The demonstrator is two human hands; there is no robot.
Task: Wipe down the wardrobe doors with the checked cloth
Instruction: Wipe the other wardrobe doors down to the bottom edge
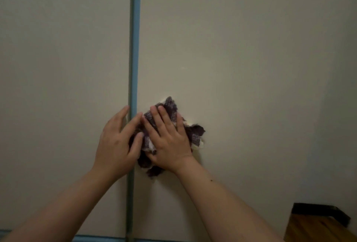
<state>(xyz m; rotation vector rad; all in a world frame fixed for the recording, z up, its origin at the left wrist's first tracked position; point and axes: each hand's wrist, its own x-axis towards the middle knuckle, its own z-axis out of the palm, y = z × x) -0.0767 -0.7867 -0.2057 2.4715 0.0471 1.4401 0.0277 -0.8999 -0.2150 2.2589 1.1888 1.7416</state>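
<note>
Looks like we're in somebody's home, probably a bedroom: plain cream wardrobe doors point(231, 68) with blue edge trim point(134, 48), plus a wooden furniture corner point(316, 228) at lower right.

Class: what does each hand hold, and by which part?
Nothing gripped: right hand presses the middle of the purple checked cloth against the beige door; left hand touches its left edge.

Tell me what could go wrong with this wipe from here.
1. The checked cloth is bunched under the right hand, so little fabric meets the right door; missed patches are likely.
2. The left hand lies across the blue strip between the doors; bare fingers may smudge it.
3. Flat fingers only press the cloth, so it could slip down.
</note>
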